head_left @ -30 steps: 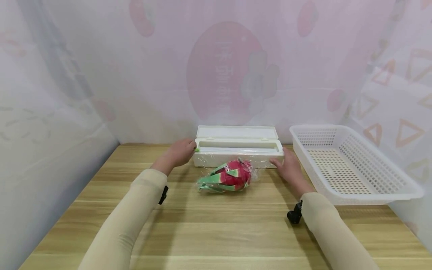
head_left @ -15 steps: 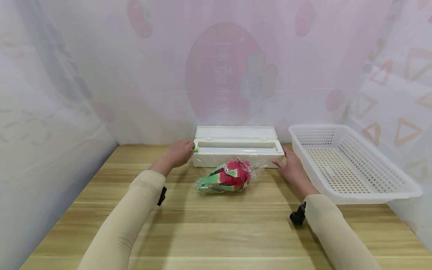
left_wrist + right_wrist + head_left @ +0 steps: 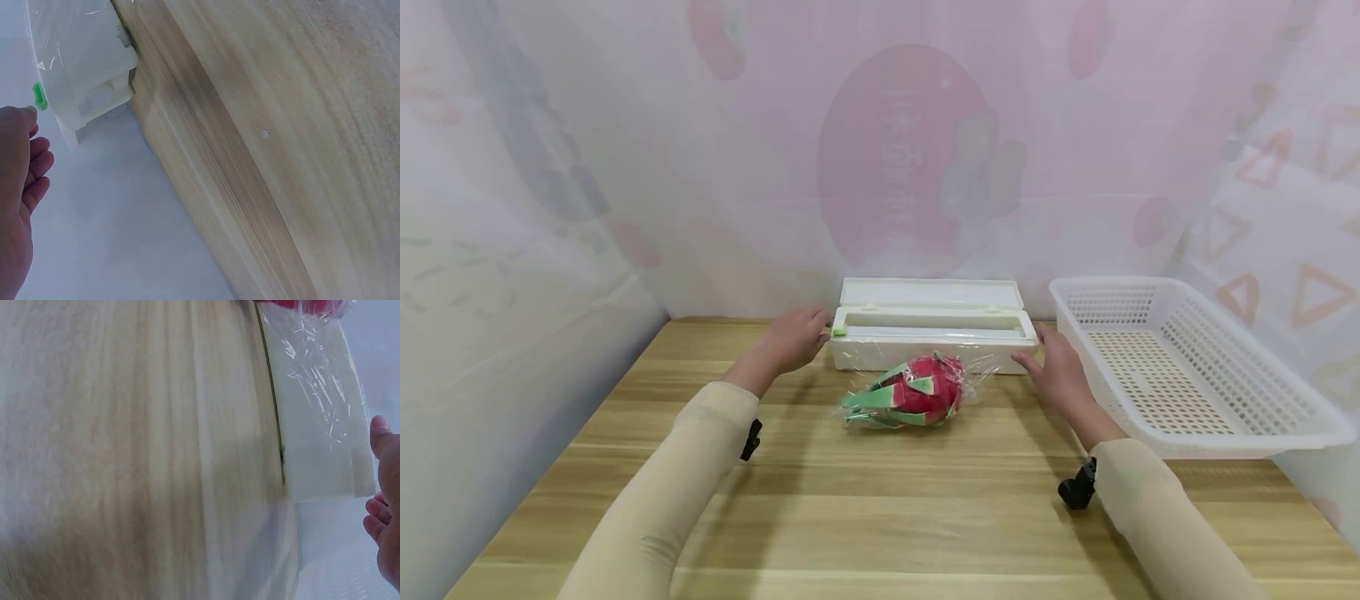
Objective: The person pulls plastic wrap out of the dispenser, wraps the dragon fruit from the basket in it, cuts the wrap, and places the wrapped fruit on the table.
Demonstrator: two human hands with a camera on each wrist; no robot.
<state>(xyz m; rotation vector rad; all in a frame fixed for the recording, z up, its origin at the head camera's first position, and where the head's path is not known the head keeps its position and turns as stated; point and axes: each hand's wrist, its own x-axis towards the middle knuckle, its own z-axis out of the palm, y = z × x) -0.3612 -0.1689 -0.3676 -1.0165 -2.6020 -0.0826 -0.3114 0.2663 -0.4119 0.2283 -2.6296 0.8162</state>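
Note:
A white cling film dispenser [image 3: 936,354] stands lengthwise at the back of the table, its lid tilted back. Its green slide cutter [image 3: 839,332] sits at the left end of the track. My left hand [image 3: 792,340] is just off that end, fingers loosely bent; the left wrist view shows the thumb tip close by the cutter [image 3: 40,97]. At the opposite end is my right hand [image 3: 1060,379], thumb near the front corner and fingers beside the end; whether they touch is unclear. A dragon fruit [image 3: 917,390] under clear film lies in front of the dispenser.
A white perforated plastic basket [image 3: 1232,358] stands to the right, close beside my right hand. Patterned cloth walls [image 3: 745,183] enclose the wooden table [image 3: 880,508] at the back and sides.
My left hand has drawn back slightly to the left, away from the green cutter. My right hand and wrist have shifted a little to the right. The dragon fruit stays in place.

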